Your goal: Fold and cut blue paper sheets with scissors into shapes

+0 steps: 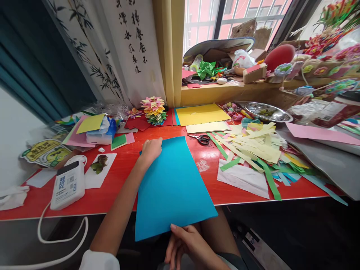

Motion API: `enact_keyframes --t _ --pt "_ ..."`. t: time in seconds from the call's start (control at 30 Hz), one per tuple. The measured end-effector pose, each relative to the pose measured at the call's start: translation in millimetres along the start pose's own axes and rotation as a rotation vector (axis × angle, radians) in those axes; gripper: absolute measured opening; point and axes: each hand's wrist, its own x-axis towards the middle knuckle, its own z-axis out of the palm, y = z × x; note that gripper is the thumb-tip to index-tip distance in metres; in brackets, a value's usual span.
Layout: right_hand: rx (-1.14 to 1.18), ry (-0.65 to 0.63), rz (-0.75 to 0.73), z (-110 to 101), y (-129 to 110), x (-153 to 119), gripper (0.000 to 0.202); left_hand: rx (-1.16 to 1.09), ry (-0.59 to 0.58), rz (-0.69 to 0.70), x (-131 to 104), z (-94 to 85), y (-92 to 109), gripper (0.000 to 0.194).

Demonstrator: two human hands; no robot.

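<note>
A large blue sheet of paper [174, 187] lies partly on the red table, its near edge sticking out past the table's front. My left hand [152, 150] is closed on its far left corner, the fingertips curled out of sight. At the near edge, my right hand [187, 243] pinches the sheet, thumb on top and fingers underneath. Just beyond the sheet's far right corner lie black-handled scissors [204, 139]. To the right is a heap of cut paper strips [253, 146], mostly pale yellow and green, beside a white tissue [243, 178].
A white power bank [69, 185] with a cable lies at left. Yellow paper [202, 114], a folded-paper stack [154, 110] and a metal dish [268, 111] stand along the back. The red table's [206, 187] front edge runs above my lap.
</note>
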Motion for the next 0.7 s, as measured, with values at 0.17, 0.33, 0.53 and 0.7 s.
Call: enact_keyframes --t 0.17,0.33,0.53,0.7 --pt "0.015 0.021 -0.063 -4.8 -13.8 -2.7 0.072 0.027 0.11 0.143 13.7 13.6 -8.8 0.026" --pt "-0.022 0.009 -0.081 -5.9 -14.4 0.6 0.07 0.044 0.185 0.226 23.3 28.2 -13.6 0.032" --pt "-0.077 0.027 -0.113 -1.8 -18.5 7.4 0.067 -0.006 0.246 0.31 2.6 24.4 6.5 0.037" --pt "-0.182 0.065 -0.126 -11.3 -16.5 12.8 0.054 -0.129 0.045 0.623 -76.5 9.1 47.9 0.034"
